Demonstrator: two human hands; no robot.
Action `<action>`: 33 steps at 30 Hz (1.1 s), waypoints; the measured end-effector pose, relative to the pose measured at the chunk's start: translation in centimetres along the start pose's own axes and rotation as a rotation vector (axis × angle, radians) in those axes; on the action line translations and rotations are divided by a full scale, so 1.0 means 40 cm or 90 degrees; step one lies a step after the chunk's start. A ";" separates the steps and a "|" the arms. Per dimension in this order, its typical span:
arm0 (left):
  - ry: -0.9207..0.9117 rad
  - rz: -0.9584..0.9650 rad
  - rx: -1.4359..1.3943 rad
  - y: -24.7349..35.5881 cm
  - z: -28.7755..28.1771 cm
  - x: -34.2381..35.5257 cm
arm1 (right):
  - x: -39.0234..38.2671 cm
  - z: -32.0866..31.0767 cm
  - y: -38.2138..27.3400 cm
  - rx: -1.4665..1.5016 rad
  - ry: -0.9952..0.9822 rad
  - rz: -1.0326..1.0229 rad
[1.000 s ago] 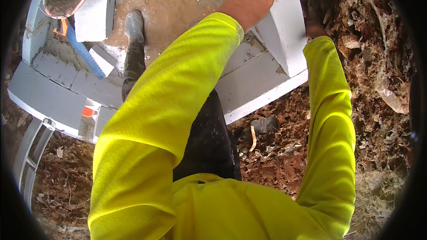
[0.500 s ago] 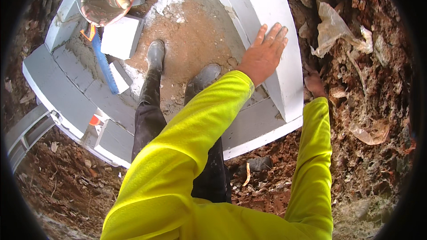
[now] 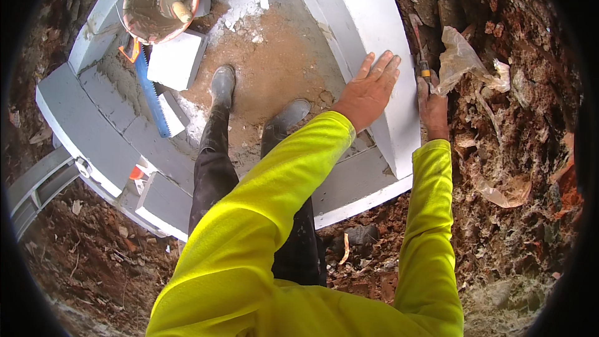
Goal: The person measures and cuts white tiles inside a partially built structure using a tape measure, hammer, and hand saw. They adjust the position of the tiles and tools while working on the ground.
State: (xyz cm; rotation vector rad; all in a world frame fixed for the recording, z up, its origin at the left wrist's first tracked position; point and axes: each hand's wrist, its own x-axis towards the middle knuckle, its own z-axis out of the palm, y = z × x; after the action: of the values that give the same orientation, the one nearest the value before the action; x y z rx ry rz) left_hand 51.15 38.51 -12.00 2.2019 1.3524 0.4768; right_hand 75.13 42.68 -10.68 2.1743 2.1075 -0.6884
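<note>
My left hand (image 3: 368,90) rests open, fingers slightly spread, on the top of a long white block (image 3: 387,25) at the right side of the block enclosure. Just outside that block, my right hand (image 3: 432,106) is closed on a slim tool (image 3: 424,67) with a yellow band and a reddish upper part, held upright along the block's outer face; its exact kind is unclear. A blue handsaw with an orange handle (image 3: 151,97) lies among the blocks at the left, beside a small white block (image 3: 178,53) and a bucket of grey mortar with a trowel (image 3: 141,6).
Grey block walls (image 3: 78,118) surround my booted feet (image 3: 223,84) on a dirt and mortar floor (image 3: 256,56). A metal ladder (image 3: 37,187) leans at the lower left. Rough red earth with crumpled clear plastic (image 3: 462,56) lies along the right, outside the blocks.
The view has shifted, so the enclosure sits lower. My right hand has come further into sight along the outer face, now showing the tool. My left hand stays spread on the block.
</note>
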 end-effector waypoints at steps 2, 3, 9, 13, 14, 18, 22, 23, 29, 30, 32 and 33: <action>-0.019 0.021 -0.023 -0.030 -0.017 -0.004 | -0.070 -0.048 -0.063 0.060 0.010 0.101; -0.030 0.035 -0.036 -0.049 -0.024 -0.008 | -0.121 -0.061 -0.114 0.124 0.073 0.090; -0.007 -0.057 0.061 -0.111 -0.103 0.064 | -0.481 -0.008 -0.144 0.362 0.066 0.203; -0.039 -0.081 0.139 -0.081 -0.078 0.104 | -0.659 0.090 -0.178 0.416 0.135 0.265; -0.050 -0.076 0.174 -0.073 -0.066 0.105 | -0.683 0.130 -0.186 0.472 0.200 0.287; -0.070 -0.057 0.236 -0.045 -0.052 0.105 | -0.700 0.219 -0.175 0.454 0.097 0.414; -0.097 -0.056 0.289 -0.043 -0.059 0.117 | -0.732 0.166 -0.193 0.486 0.197 0.388; -0.094 -0.057 0.291 -0.038 -0.056 0.121 | -0.748 0.162 -0.189 0.477 0.233 0.395; -0.084 0.009 0.359 -0.044 -0.038 0.082 | -0.787 0.016 -0.175 0.304 0.136 0.396; -0.094 0.054 0.386 -0.042 -0.025 0.054 | -0.795 -0.009 -0.178 0.291 0.129 0.345; -0.108 0.070 0.185 -0.015 -0.043 -0.003 | -0.743 -0.111 -0.222 0.237 0.056 0.262; -0.089 0.048 0.178 0.004 -0.041 -0.014 | -0.668 -0.200 -0.285 0.204 0.006 0.215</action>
State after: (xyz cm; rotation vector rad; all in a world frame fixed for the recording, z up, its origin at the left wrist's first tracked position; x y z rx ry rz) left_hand 50.14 38.36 -10.58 2.4666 1.3327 0.1625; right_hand 67.02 21.01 8.62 2.6083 1.6603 -1.0355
